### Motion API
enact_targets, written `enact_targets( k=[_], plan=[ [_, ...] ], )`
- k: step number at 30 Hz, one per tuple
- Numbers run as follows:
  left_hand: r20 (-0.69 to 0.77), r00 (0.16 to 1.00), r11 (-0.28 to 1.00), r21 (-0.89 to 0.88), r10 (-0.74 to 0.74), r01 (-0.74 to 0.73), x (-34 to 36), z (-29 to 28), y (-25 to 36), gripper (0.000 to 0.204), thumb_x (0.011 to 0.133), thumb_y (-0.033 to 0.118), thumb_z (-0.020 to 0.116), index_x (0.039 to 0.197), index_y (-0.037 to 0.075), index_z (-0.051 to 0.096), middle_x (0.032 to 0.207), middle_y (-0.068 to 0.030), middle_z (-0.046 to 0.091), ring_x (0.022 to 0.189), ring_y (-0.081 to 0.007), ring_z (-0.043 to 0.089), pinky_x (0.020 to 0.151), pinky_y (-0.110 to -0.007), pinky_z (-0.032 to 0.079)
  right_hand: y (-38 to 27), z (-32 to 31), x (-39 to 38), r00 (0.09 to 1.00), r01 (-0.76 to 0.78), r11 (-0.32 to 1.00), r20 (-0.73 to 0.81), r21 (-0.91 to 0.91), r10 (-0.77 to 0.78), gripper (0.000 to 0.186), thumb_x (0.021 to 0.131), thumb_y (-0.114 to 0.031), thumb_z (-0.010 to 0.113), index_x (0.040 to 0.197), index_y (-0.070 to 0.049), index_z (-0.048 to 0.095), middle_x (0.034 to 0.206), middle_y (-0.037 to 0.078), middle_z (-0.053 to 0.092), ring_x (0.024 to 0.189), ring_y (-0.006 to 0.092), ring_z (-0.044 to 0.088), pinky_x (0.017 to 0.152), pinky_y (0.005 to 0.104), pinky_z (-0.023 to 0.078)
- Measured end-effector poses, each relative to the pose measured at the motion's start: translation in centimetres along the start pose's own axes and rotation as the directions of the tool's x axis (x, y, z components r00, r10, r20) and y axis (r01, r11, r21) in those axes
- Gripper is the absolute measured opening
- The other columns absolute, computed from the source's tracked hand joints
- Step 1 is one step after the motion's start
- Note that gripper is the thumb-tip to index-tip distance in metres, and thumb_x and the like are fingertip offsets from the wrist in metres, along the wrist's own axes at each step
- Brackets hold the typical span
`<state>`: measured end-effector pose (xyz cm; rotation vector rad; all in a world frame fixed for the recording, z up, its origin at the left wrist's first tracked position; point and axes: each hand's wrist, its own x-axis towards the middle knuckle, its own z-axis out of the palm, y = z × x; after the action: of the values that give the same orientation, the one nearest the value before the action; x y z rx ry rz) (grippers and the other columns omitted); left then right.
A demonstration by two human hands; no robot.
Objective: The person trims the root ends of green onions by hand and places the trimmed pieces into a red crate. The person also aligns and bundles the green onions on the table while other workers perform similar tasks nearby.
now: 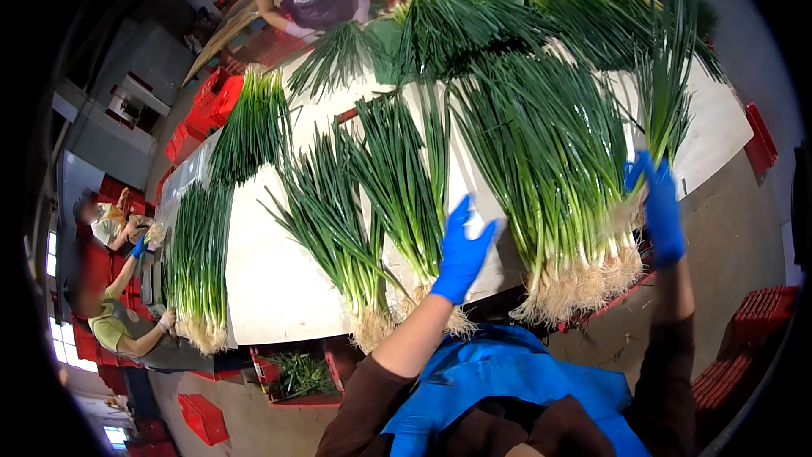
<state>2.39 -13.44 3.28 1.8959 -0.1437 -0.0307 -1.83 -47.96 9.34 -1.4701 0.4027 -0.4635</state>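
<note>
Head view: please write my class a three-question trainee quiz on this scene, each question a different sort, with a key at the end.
1. True or false: the camera wearer's left hand is closed around some stems.

2. Multiple choice: which way do the roots of the large green onion pile point?
a) away from the wearer
b) toward the wearer
c) to the wearer's left

3. Fill in the blank: the red crate by the near edge of the white table holds ____.

Key
1. False: it is open and holds nothing, while the right hand holds an upright bunch.
2. b
3. green leaf scraps
</note>
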Motion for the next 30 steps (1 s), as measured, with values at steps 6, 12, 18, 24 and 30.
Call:
enact_targets(
  k=[6, 12, 18, 24, 30],
  plan=[
    [-0.554, 0.833, 0.953, 0.256, 0.01, 0.159, -6.4, -9.8, -11.5, 0.062, 0.074, 0.011, 0.074, 0.128, 0.001, 0.047, 0.117, -0.0148, 0.051, 0.106, -0.0268, 0.053, 0.09, -0.035, 0.045, 3.9, -4.2, 10.3, 0.968, 0.127, 0.837, -0.117, -0.532, -0.222, 0.046, 0.089, -0.023, 0.062, 0.126, 0.0, 0.047, 0.115, 0.01, 0.058, 0.102, 0.0167, 0.055, 0.089, 0.0288, 0.043],
    [-0.435, 0.741, 0.849, -0.126, -0.512, 0.512, -9.3, -10.8, -15.6, 0.072, 0.077, 0.01, 0.073, 0.136, 0.001, 0.034, 0.098, -0.0133, 0.058, 0.085, -0.0182, 0.057, 0.074, -0.032, 0.049, 8.6, 16.1, -6.2, 0.744, 0.32, 0.75, 0.644, -0.579, 0.18, 0.034, 0.091, -0.028, 0.057, 0.118, -0.007, 0.057, 0.117, 0.011, 0.06, 0.104, 0.0214, 0.058, 0.09, 0.0363, 0.047],
    [-0.337, 0.768, 0.831, -0.095, -0.545, 0.548, -7.8, -11.3, -17.8, 0.063, 0.081, 0.013, 0.067, 0.135, 0.002, 0.037, 0.086, -0.0133, 0.063, 0.078, -0.0216, 0.062, 0.068, -0.034, 0.05, 11.7, 28.2, -17.5, 0.609, 0.39, 0.638, 0.705, -0.665, 0.363, 0.053, 0.08, -0.046, 0.065, 0.106, -0.001, 0.055, 0.104, 0.021, 0.061, 0.098, 0.0365, 0.059, 0.08, 0.0447, 0.049],
    [-0.339, 0.81, 0.816, 0.168, -0.479, 0.553, -6.8, -12.2, -17.7, 0.054, 0.078, 0.015, 0.068, 0.124, -0.001, 0.044, 0.084, -0.0169, 0.064, 0.073, -0.0267, 0.063, 0.065, -0.037, 0.05, 13.2, 29.9, -17.3, 0.632, 0.254, 0.684, 0.653, -0.684, 0.418, 0.029, 0.082, -0.028, 0.06, 0.1, -0.005, 0.056, 0.094, 0.022, 0.062, 0.088, 0.0392, 0.061, 0.076, 0.0457, 0.049],
    [-0.227, 0.813, 0.8, 0.17, -0.536, 0.575, -7.8, -15.3, -14.1, 0.07, 0.076, 0.017, 0.068, 0.135, -0.002, 0.036, 0.097, -0.0228, 0.063, 0.085, -0.0354, 0.063, 0.075, -0.041, 0.05, 14.3, 27.0, -14.9, 0.372, -0.586, 0.766, 0.751, -0.266, 0.545, 0.033, 0.087, -0.012, 0.06, 0.117, 0.002, 0.054, 0.096, 0.019, 0.064, 0.08, 0.0247, 0.063, 0.074, 0.0357, 0.051]
  ],
)
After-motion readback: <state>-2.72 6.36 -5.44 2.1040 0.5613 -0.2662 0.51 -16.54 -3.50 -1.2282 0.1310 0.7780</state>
